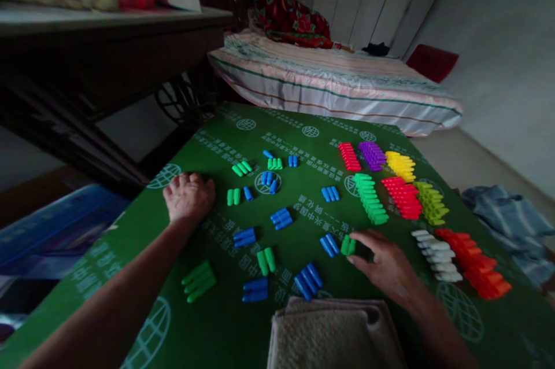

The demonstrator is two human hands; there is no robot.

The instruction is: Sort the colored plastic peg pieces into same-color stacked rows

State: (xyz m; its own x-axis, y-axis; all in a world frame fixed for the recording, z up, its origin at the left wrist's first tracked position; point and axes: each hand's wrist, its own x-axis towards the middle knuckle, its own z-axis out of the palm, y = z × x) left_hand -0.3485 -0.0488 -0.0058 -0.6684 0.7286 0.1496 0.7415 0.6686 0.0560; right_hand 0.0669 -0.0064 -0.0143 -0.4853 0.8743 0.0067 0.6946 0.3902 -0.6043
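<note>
My left hand (188,196) lies palm down on the left side of the green board (299,184), fingers a little apart and holding nothing. At the right, my right hand (385,262) has its thumb and forefinger at the ends of a small joined set of green bullet-shaped plastic pieces (348,245), pinching it. Just left of that set lie blue pieces (329,246). More blue pieces (281,218) and green pieces (266,261) lie in small groups across the middle. Nearest my left hand is a green pair (233,197).
Longer rows stand at the right: red (402,198), purple (372,155), yellow (400,166), bright green (370,198), white (436,255) and orange (473,263). A folded towel (333,334) lies at the near edge. Beyond is a bed (338,80); a shelf (113,19) stands left.
</note>
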